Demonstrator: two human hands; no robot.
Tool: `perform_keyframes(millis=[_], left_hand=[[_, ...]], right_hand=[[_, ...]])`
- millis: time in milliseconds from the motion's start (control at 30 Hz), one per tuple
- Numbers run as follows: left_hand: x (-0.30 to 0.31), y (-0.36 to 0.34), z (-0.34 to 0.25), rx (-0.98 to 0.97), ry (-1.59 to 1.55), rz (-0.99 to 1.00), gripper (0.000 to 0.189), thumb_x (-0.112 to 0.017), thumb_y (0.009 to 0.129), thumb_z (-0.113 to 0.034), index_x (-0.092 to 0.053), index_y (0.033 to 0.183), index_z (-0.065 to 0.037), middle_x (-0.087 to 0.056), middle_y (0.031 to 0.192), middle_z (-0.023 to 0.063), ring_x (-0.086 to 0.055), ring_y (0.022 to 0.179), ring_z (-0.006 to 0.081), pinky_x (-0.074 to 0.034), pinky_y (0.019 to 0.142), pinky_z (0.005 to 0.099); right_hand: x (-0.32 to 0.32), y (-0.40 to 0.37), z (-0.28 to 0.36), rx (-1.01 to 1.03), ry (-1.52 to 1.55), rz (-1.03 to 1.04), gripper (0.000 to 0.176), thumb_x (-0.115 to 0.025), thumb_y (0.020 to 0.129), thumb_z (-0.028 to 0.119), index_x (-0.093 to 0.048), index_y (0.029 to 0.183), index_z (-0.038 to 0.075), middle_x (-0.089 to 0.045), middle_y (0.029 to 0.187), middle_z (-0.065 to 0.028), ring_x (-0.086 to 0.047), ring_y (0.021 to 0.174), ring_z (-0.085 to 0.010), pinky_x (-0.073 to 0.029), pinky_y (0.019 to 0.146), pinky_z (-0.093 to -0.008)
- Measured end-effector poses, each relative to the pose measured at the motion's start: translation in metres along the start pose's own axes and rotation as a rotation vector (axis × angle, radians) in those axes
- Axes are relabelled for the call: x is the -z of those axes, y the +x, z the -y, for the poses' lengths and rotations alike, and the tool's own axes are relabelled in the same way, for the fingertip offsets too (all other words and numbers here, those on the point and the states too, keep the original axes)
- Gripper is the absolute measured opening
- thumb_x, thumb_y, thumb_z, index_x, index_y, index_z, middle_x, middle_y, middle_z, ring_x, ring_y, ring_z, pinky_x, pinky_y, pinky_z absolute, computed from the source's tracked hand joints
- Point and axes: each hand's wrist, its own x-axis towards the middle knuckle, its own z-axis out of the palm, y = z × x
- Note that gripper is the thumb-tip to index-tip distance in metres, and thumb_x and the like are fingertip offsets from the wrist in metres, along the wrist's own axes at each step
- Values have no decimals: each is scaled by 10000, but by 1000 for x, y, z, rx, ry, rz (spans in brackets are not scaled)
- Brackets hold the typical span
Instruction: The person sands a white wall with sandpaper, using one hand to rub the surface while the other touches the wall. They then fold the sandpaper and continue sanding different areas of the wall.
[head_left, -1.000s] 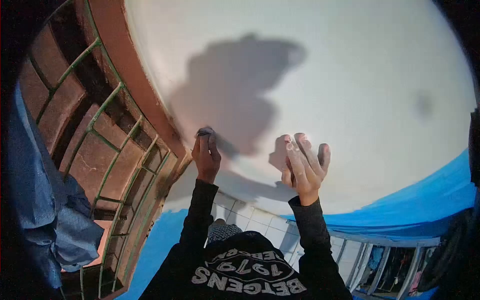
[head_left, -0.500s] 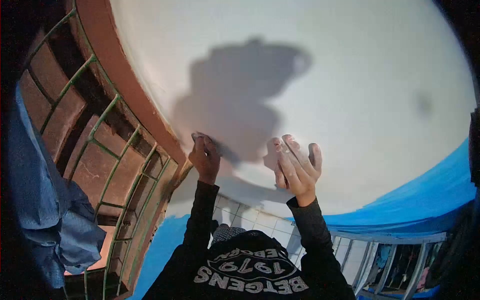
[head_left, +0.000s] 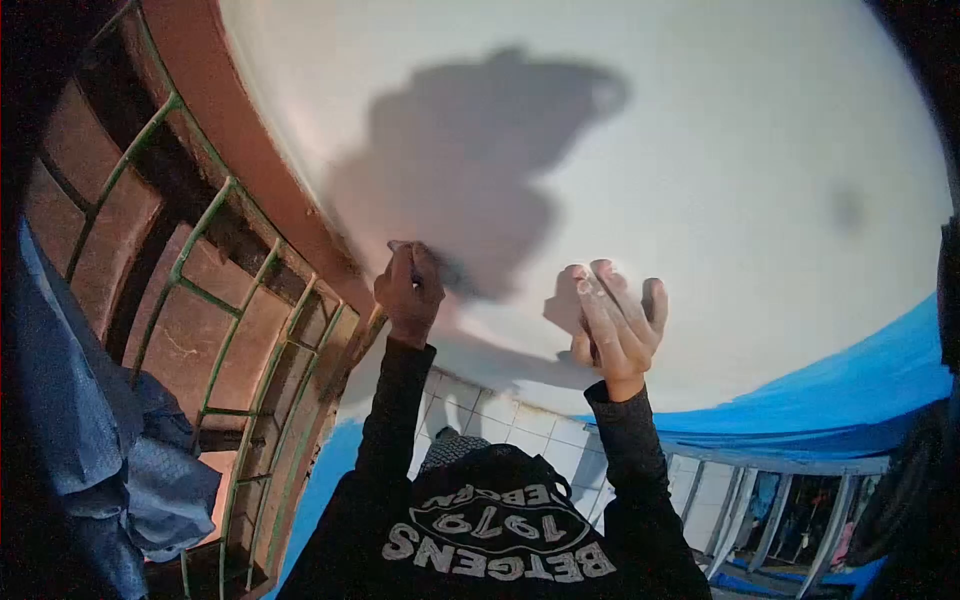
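Note:
My left hand is raised against the white wall, close to the brown window frame. Its fingers are closed, and a thin greyish edge shows at the fingertips; I cannot tell what the piece is. A dark smudge or shadow lies on the wall just right of that hand. Further right, my right hand has its fingers stretched upward and apart, with white dust on the tips. Nothing shows in it, and its shadow falls on the wall beside it. Black sleeves cover both arms.
A window with a green metal grille stands on the left, with blue-grey cloth hanging over it. Blue paint covers the lower wall. White tiles lie below, and a metal rack stands at lower right.
My left hand has risen a little along the wall. The right hand has shifted right and slightly up, its fingers still spread. The window grille sits a bit further left in view.

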Motion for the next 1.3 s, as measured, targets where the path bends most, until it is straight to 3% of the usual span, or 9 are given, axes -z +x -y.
perform_keyframes(millis=[100,167,333,700,933,1033,1133,1200,1300], left_hand=[[10,8,-8,111,-126,52,221,-521,1043,-202,-611,915,-47,-668,724,145,-677,531,243,-494,455,343],[5,-3,15,-350,97,-39,166,-569,1016,-194,-629,993,-41,-677,750,151,-654,505,235,-493,454,346],[15,0,-8,-500,196,-105,131,-651,960,-149,-616,1028,-42,-663,783,126,-629,524,270,-491,488,346],[44,0,-23,192,-545,183,324,-515,1074,-231,-448,813,-53,-417,741,-24,-415,676,55,-358,576,266],[58,-22,0,250,-453,236,319,-501,1073,-217,-403,812,-61,-326,772,-52,-312,732,63,-301,645,258],[63,-35,12,285,-439,358,450,-594,1021,-213,-543,1386,45,-592,1361,150,-522,1235,185,-419,1031,309],[68,-22,-18,561,-641,353,457,-601,1013,-195,-537,1381,69,-613,1312,144,-537,1180,177,-429,1019,310],[69,-21,-25,303,-575,280,182,-527,1043,-139,-607,1013,21,-556,940,21,-495,878,83,-417,787,242],[66,-23,-23,397,-755,255,171,-550,1035,-131,-607,1027,30,-567,944,18,-511,889,85,-425,793,242]], right_hand=[[-1,-1,1,-12,-35,-15,249,-579,973,250,-731,1170,245,-752,1169,54,-683,1168,-143,-407,1120,-503],[-1,0,1,-10,-30,-25,268,-558,984,255,-724,1191,219,-755,1139,51,-687,1157,-151,-432,1058,-519],[3,9,4,-4,-34,0,286,-574,953,205,-719,1194,152,-762,1111,4,-682,1172,-164,-438,1025,-516],[-55,-2,114,-268,385,153,453,-767,849,140,-649,1277,53,-697,1255,-144,-649,1194,-320,-459,1078,-509],[-75,7,164,-1134,757,155,245,-699,966,189,-706,1051,-41,-719,885,-114,-683,808,-165,-536,747,-287],[-92,5,161,-1440,1049,205,246,-684,991,209,-720,1051,-26,-676,838,-12,-602,764,-70,-500,698,-239],[-100,1,158,-1489,1203,114,231,-694,992,215,-739,1048,-4,-622,821,64,-514,712,-19,-443,638,-195],[-106,10,162,-1528,1221,37,205,-710,980,199,-748,1046,9,-628,825,63,-514,720,-14,-424,612,-194],[-105,23,167,-1594,1367,-52,196,-712,978,186,-752,1044,6,-640,823,55,-523,713,-16,-430,618,-197]])
